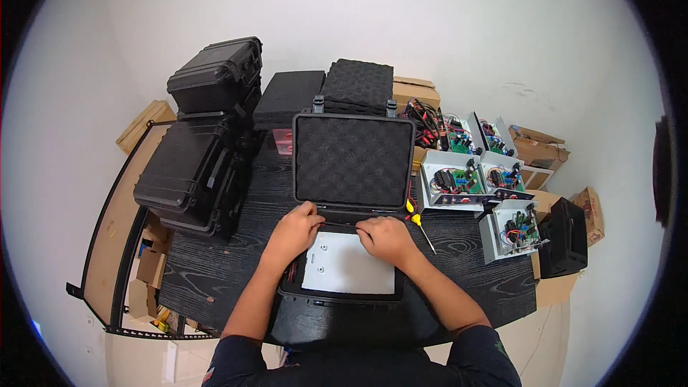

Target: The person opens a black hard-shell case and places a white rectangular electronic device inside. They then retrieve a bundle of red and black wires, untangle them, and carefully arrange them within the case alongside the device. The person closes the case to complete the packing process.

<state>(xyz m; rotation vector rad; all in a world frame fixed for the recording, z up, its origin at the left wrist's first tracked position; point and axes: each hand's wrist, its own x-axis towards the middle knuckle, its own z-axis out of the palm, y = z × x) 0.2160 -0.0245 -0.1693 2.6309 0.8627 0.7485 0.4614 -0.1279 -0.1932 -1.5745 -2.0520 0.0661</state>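
An open black case (344, 294) sits at the near edge of the dark table (215, 272), about midway along it. Its lid (353, 161) stands up on the far side, foam lining facing the person, hinge running left to right. A white panel (351, 269) lies flat in the base, its long axis also left to right, parallel to the near edge.

The left hand (294, 233) rests on the panel's far left corner, fingers curled down over the edge by the hinge. The right hand (387, 238) sits on the far edge right of centre, fingers bent and pressed to the panel; whether either hand truly grips it cannot be told.

A yellow-handled screwdriver (419, 226) lies just right of the case, tip pointing toward the near right corner. Closed black cases (197, 168) are stacked toward the left edge. Foam pads (330, 89) lie at the far edge behind the lid. Grey boxes with circuit boards (473, 179) crowd the far right corner.
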